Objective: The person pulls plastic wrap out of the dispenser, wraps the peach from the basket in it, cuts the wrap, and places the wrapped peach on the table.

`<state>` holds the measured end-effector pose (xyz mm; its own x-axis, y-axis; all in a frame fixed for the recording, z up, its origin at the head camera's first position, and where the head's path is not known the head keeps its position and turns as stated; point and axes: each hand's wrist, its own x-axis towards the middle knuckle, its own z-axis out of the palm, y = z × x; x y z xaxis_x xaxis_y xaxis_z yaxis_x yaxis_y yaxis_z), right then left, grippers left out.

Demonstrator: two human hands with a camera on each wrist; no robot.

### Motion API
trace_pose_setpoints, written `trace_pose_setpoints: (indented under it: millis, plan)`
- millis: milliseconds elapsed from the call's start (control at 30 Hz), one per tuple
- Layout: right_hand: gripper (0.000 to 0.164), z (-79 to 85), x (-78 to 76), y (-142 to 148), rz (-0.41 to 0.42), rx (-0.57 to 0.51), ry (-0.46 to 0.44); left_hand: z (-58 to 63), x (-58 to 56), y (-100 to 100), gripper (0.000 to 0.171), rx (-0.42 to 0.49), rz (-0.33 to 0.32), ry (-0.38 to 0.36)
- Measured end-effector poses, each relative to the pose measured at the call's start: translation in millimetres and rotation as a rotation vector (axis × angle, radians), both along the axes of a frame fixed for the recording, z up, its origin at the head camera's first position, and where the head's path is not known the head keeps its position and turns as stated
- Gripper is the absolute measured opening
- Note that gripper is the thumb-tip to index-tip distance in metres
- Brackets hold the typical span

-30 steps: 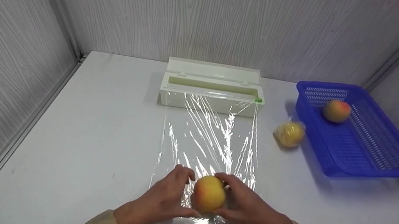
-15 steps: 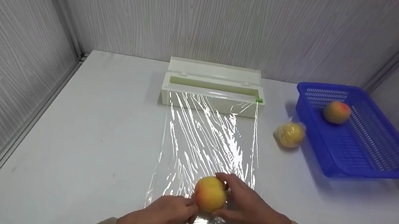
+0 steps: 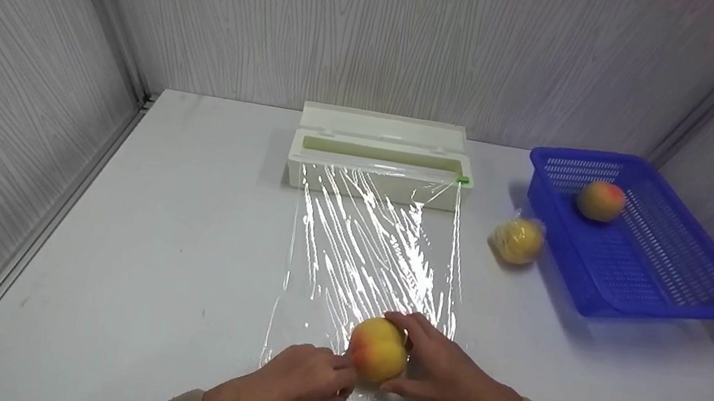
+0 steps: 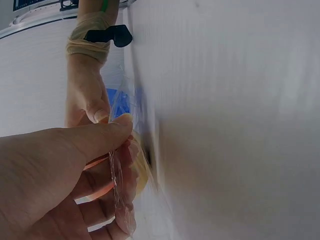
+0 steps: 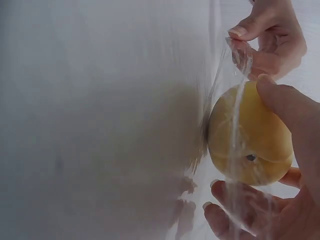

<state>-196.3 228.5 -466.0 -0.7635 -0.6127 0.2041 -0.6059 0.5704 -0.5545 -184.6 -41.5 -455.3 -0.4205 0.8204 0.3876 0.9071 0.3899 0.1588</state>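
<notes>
A yellow peach with a red blush [image 3: 378,350] sits on the near end of a sheet of cling film [image 3: 323,238]. My right hand [image 3: 451,377] grips the peach from the right, thumb on the near side and fingers on the far side. Left of the fruit, my left hand [image 3: 287,381] pinches the film's near edge between thumb and fingers. In the left wrist view, gathered film [image 4: 116,170] hangs from those fingertips. The right wrist view shows the lifted film edge [image 5: 242,55] running up in front of the peach [image 5: 255,127].
The film comes from a white dispenser box [image 3: 382,126] with its lid up and a green slider [image 3: 463,180] at the right. A film-wrapped yellow fruit [image 3: 517,241] lies beside a blue basket [image 3: 602,265], which holds another peach [image 3: 601,201]. Panels stand around the table.
My left hand has left the peach's side, moved nearer to me and taken hold of the film's near edge. The right hand has stayed on the peach, which has turned slightly.
</notes>
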Motion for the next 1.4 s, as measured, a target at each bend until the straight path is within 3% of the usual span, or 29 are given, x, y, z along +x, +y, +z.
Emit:
trace_pose_setpoints:
  millis: [167, 433, 667, 900, 1000, 1200, 1400]
  plan:
    - [0.086, 0.5, 1.8, 1.0, -0.007, 0.011, 0.004, 5.0, -1.4, 2.0, 0.019, -0.064, 0.02, -0.019]
    - [0.083, 2.0, 6.1, -1.2, -0.011, 0.035, 0.058, 7.2, -1.9, 6.9, 0.019, -0.022, 0.0, 0.153]
    - [0.088, 9.0, 13.8, 1.5, 0.022, 0.05, 0.027, 10.4, -2.8, 5.4, 0.02, -0.026, 0.017, 0.19]
    - [0.11, 8.6, 24.8, 3.3, 0.063, 0.21, 0.262, 12.9, -4.3, 6.0, 0.025, -0.009, 0.063, 0.219]
    - [0.102, 7.1, 25.8, 2.3, 0.084, 0.221, 0.305, 12.9, -3.9, 7.0, 0.031, 0.004, 0.086, 0.19]
    - [0.08, 6.6, 20.6, 2.6, 0.146, 0.142, 0.398, 12.5, -3.5, 7.1, 0.054, -0.028, 0.145, 0.151]
    - [0.071, 10.6, 16.3, 6.7, 0.183, 0.125, 0.321, 13.3, -7.7, 4.5, 0.049, 0.041, 0.124, 0.189]
